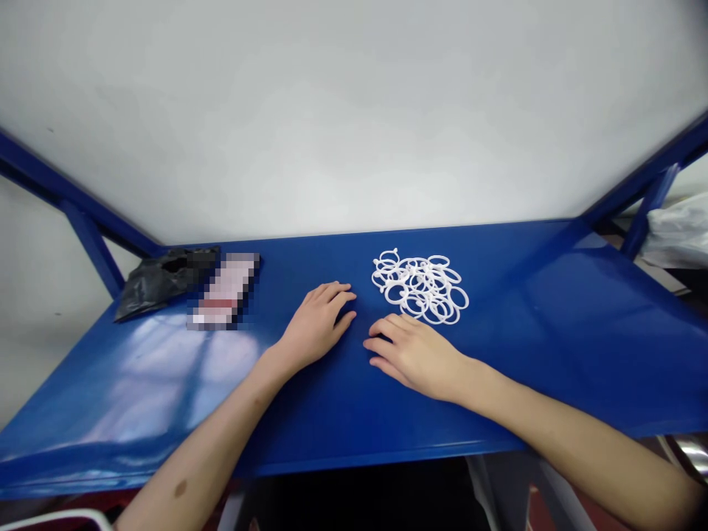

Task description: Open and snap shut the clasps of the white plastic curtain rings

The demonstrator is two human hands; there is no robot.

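Note:
A loose pile of white plastic rings [420, 287], each with a small knob or eyelet, lies on the blue tabletop [525, 310]. Just in front of the pile rests my right hand [412, 350], palm down, fingers slightly bent and apart, its back close to the nearest rings. To the left of the rings my left hand [321, 321] lies on the table with its fingers stretched out. Nothing shows in either hand. The undersides of both palms are hidden.
At the left back a black plastic bag [160, 280] lies beside a blurred pinkish-white box or packet [226, 287]. Blue metal posts [91, 247] stand at both ends, with a white wall [354, 118] behind. A whitish plastic bag [678, 232] is beyond the right end.

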